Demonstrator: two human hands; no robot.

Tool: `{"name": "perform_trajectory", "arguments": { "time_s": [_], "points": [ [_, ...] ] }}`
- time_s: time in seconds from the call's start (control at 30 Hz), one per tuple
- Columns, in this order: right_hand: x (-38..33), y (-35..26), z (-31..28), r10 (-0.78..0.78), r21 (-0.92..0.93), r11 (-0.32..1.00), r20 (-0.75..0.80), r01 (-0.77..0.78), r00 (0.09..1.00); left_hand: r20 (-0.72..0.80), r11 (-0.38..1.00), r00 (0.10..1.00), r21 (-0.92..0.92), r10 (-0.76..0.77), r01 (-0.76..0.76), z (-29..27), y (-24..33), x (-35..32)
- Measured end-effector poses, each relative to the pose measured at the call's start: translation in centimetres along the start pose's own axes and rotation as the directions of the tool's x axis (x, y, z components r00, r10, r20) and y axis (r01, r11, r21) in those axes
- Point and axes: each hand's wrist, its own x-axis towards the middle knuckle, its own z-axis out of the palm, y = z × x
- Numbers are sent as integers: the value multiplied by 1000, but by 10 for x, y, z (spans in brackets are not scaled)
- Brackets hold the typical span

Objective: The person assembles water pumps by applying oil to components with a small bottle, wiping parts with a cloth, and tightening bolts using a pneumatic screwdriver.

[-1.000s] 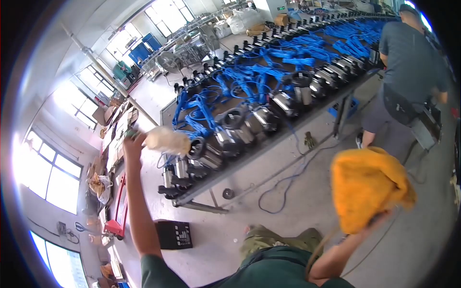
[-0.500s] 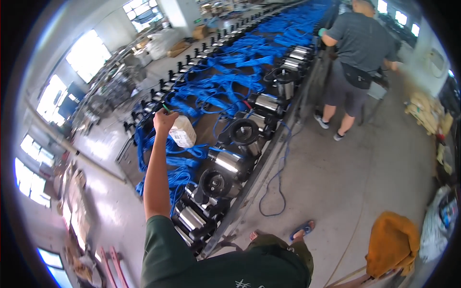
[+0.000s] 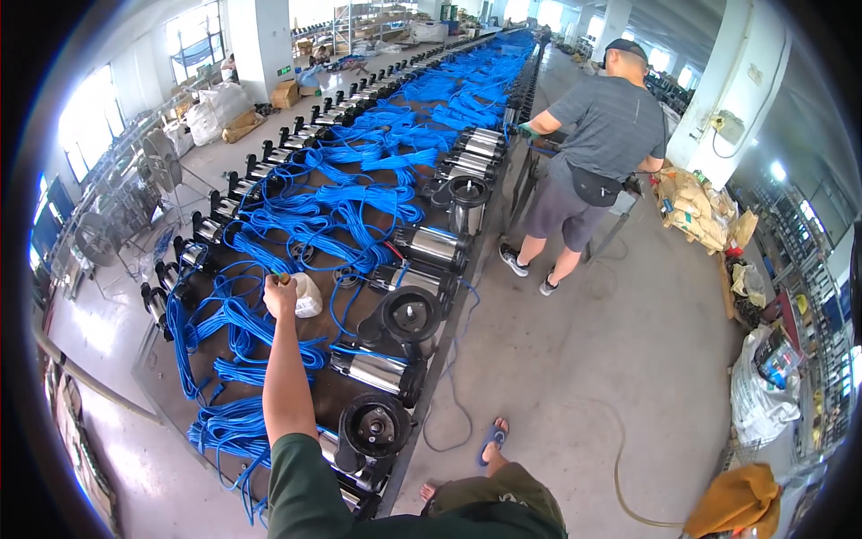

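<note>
Over the long bench, the left hand [image 3: 280,295] is closed around a pale bottle [image 3: 305,295], which sticks out to its right above the blue cables [image 3: 269,332]. No right hand shows.

Glossy steel pump bodies [image 3: 429,244]; blue plastic-sheathed cables [image 3: 314,225]; matt concrete floor [image 3: 575,359].

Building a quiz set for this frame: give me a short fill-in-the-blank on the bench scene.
1. The left hand is raised over coils of ____ cable.
2. It holds a whitish ____.
3. The orange cloth is at the lower ____ of the picture.
4. Another person stands at the bench's ____ side.

Missing: blue; bag; right; right
</note>
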Motion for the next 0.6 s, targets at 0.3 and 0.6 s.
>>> {"name": "perform_trajectory", "arguments": {
  "time_s": [0.3, 0.6],
  "points": [
    [117, 81, 112, 319, -234, 939, 312, -253, 895, 153, 859, 931, -458, 331, -230, -140, 137, -118],
    [215, 224, 262, 880, -825, 474, 438, -307, 182, 726, 724, 677, -531, 121, 440, -81, 310, -351]
  ]
}}
